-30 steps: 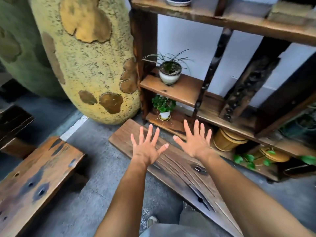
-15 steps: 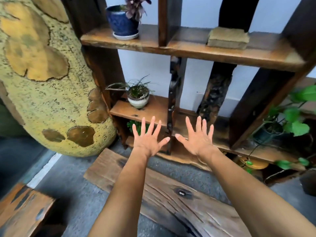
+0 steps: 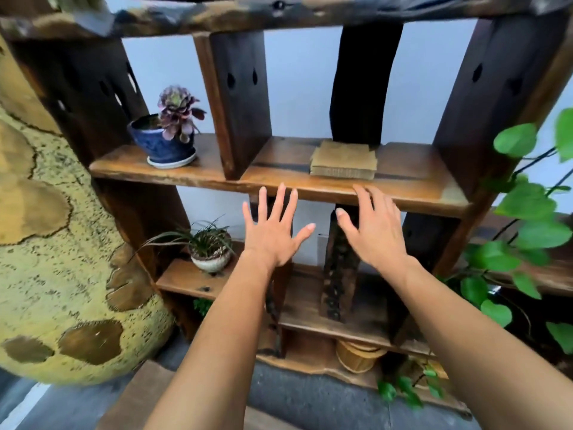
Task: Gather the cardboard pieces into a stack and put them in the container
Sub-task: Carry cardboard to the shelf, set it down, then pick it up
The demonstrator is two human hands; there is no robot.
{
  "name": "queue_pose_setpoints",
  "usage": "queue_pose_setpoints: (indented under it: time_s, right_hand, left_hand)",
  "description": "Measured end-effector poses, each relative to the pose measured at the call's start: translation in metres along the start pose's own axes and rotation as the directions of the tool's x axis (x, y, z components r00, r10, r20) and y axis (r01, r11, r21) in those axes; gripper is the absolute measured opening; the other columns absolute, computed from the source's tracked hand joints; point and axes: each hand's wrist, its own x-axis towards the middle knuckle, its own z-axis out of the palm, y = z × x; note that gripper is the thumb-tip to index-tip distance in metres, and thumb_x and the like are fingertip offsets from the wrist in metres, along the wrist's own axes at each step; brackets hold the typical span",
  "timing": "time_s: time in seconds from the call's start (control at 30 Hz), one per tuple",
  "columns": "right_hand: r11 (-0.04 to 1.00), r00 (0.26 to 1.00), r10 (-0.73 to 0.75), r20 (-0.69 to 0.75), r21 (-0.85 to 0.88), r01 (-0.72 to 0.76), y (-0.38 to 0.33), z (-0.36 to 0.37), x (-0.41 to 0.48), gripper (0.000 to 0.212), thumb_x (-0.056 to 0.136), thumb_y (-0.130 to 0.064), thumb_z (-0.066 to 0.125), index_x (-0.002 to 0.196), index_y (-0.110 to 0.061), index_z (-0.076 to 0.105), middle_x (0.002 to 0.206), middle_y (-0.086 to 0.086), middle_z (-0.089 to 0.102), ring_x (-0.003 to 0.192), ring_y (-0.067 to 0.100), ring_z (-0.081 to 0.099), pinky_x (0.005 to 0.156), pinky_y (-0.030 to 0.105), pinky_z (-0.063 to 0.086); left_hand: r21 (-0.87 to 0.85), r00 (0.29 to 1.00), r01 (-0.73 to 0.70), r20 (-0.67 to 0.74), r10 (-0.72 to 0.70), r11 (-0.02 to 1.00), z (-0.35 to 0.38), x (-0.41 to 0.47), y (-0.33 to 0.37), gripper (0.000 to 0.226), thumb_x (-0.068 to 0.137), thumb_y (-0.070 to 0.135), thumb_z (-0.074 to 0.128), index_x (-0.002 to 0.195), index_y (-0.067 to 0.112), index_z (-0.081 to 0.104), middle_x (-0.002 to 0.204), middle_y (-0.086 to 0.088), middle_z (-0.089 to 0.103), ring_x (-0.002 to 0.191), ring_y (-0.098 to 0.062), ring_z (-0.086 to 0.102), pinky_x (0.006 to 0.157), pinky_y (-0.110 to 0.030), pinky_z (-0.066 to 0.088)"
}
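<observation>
Left hand (image 3: 273,234) and right hand (image 3: 376,234) splayed, empty. Cardboard stack (image 3: 343,159) beyond fingertips judged light, stiff; side edges to be gripped.

The cardboard stack (image 3: 343,162) lies on the shelf board (image 3: 412,178), right of the potted succulent (image 3: 166,141).

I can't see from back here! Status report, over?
Left hand and right hand open, empty. Cardboard stack on shelf, untouched. Nothing blocking.

Wooden shelf (image 3: 412,181), blue potted succulent (image 3: 162,147), yellow vase (image 3: 62,274)
</observation>
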Motion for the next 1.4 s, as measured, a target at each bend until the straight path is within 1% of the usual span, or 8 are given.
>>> queue_pose_setpoints:
  time_s: [0.3,0.43,0.57,0.9,1.07,1.13,1.23,1.4]
  right_hand:
    - [0.960,0.951,0.280,0.131,-0.034,-0.278,0.032,-0.027,0.084,0.068,0.101,-0.055,0.042,0.153,-0.012,0.033,0.144,0.019,0.052,0.128,0.040,0.049,0.105,0.050,0.042]
    - [0.880,0.853,0.461,0.244,-0.003,-0.475,0.029,-0.035,0.113,0.061,0.101,-0.051,0.047,0.144,-0.008,0.043,0.134,0.020,0.061,0.123,0.040,0.057,0.098,0.041,0.047]
    - [0.817,0.777,0.540,0.324,0.019,-0.576,0.026,-0.030,0.143,0.048,0.096,-0.050,0.057,0.119,-0.009,0.060,0.123,0.016,0.065,0.108,0.036,0.060,0.087,0.036,0.046]
    - [0.664,0.637,0.637,0.434,0.112,-0.739,0.024,-0.011,0.191,0.032,0.086,-0.028,0.072,0.108,-0.010,0.058,0.118,0.012,0.062,0.115,0.034,0.060,0.100,0.043,0.052]
    - [0.469,0.600,0.623,0.502,0.375,-0.800,0.026,-0.005,0.198,0.033,0.087,-0.009,0.068,0.112,-0.011,0.046,0.115,0.012,0.059,0.106,0.029,0.058,0.090,0.040,0.053]
    - [0.378,0.621,0.596,0.509,0.504,-0.777,0.026,-0.007,0.201,0.033,0.087,-0.002,0.065,0.114,-0.009,0.047,0.105,0.011,0.062,0.105,0.029,0.061,0.095,0.042,0.053]
    - [0.327,0.712,0.549,0.438,0.672,-0.665,0.017,-0.006,0.204,0.028,0.086,0.002,0.059,0.111,-0.009,0.051,0.103,0.010,0.064,0.103,0.028,0.063,0.090,0.045,0.057]
    - [0.268,0.750,0.552,0.364,0.774,-0.574,0.016,0.006,0.204,0.040,0.090,-0.046,0.059,0.124,-0.029,0.045,0.124,0.001,0.059,0.114,0.022,0.057,0.103,0.049,0.049]
  left_hand:
    - [-0.250,0.996,0.082,0.035,-0.076,0.965,-0.050,0.095,0.023,0.090,0.096,0.077,0.019,0.161,0.028,-0.017,0.171,-0.003,0.014,0.158,-0.035,0.002,0.121,-0.064,0.000]
    - [-0.361,0.976,0.208,0.135,-0.170,0.909,-0.056,0.126,0.030,0.088,0.099,0.073,0.019,0.163,0.021,-0.012,0.154,-0.014,0.049,0.145,-0.037,0.041,0.120,-0.063,0.012]
    - [-0.456,0.961,0.275,0.154,-0.229,0.847,-0.057,0.156,0.030,0.087,0.100,0.070,0.027,0.164,0.016,0.001,0.156,-0.016,0.046,0.146,-0.039,0.038,0.119,-0.057,0.019]
    - [-0.696,0.922,0.387,0.293,-0.252,0.605,-0.066,0.210,0.033,0.062,0.093,0.038,0.061,0.144,0.005,0.046,0.139,-0.018,0.057,0.124,-0.036,0.058,0.103,-0.045,0.053]
    - [-0.841,0.891,0.450,0.401,-0.210,0.301,-0.066,0.216,0.036,0.054,0.096,0.017,0.067,0.141,0.001,0.042,0.117,-0.010,0.062,0.097,-0.020,0.058,0.082,-0.028,0.045]
    - [-0.887,0.893,0.440,0.418,-0.168,0.136,-0.068,0.218,0.041,0.063,0.094,0.040,0.070,0.139,0.007,0.043,0.131,-0.007,0.060,0.110,-0.022,0.058,0.088,-0.031,0.046]
    - [-0.913,0.891,0.404,0.405,-0.205,-0.049,-0.062,0.233,0.051,0.117,0.057,0.101,0.051,0.145,0.025,0.045,0.147,-0.003,0.050,0.127,-0.028,0.054,0.107,-0.048,0.045]
    - [-0.945,0.910,0.310,0.326,-0.258,-0.101,-0.077,0.224,0.065,0.104,0.076,0.097,0.017,0.157,0.033,0.033,0.162,0.001,0.034,0.144,-0.028,0.040,0.118,-0.052,0.031]
